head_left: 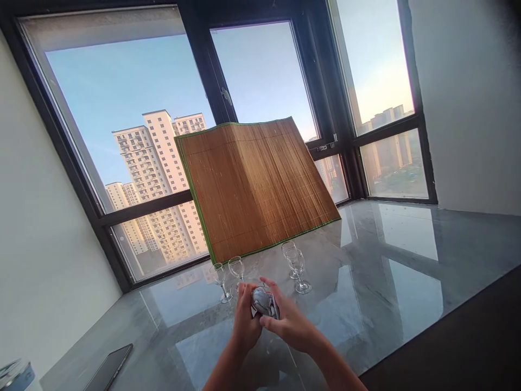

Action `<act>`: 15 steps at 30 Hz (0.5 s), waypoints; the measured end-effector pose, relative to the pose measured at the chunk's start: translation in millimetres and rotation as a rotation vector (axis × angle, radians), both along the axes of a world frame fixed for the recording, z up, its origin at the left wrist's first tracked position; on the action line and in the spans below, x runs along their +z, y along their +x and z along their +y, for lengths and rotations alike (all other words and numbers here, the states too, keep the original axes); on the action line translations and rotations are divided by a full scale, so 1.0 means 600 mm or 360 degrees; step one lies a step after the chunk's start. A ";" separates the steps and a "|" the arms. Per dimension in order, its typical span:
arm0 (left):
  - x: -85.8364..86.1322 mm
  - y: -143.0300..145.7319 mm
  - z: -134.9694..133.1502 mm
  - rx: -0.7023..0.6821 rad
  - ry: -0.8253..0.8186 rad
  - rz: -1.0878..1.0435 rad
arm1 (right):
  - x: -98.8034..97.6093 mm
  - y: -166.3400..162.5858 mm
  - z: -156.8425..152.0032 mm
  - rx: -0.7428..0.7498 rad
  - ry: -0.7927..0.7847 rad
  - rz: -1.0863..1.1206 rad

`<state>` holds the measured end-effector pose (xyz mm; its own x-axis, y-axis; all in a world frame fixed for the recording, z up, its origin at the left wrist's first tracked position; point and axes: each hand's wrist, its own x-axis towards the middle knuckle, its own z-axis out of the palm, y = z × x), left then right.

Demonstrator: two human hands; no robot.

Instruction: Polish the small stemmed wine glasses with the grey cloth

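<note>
Just above the glossy grey tabletop, both hands are closed around a small rounded glass (262,300) with grey material, perhaps a cloth, in or behind it. My left hand (246,321) wraps its left side. My right hand (291,322) grips the right side, thumb below and fingers above. The stem, if there is one, is hidden by the hands. Beyond my left hand stand two clear stemmed glasses, one nearer (220,275) and one farther (236,266), partly covered by the fingers. Two more overlap beyond my right hand, a front glass (298,263) and a rear glass (288,250).
A brown bamboo mat (260,187) with green edging stands upright behind the glasses, against the windows. A dark phone (109,369) lies at the lower left, near a white and blue container (19,374). The table's edge (443,320) runs along the right.
</note>
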<state>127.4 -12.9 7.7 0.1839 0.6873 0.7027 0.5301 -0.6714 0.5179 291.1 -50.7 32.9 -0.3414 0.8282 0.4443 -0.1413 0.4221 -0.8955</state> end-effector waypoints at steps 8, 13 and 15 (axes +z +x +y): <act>-0.006 -0.002 0.006 -0.0093 -0.0105 -0.0003 | -0.006 -0.005 0.011 -0.0122 -0.0050 0.0102; -0.001 0.000 0.004 -0.0162 -0.0219 -0.0031 | -0.003 0.006 0.012 -0.0196 -0.0026 0.0009; 0.002 -0.001 0.003 -0.0165 -0.0229 -0.0017 | 0.001 0.008 0.009 -0.0229 0.0011 -0.0046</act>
<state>127.0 -11.3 9.0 0.2518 0.7586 0.6009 0.4558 -0.6407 0.6178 295.9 -45.6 33.8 -0.2323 0.8665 0.4418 -0.0529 0.4423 -0.8953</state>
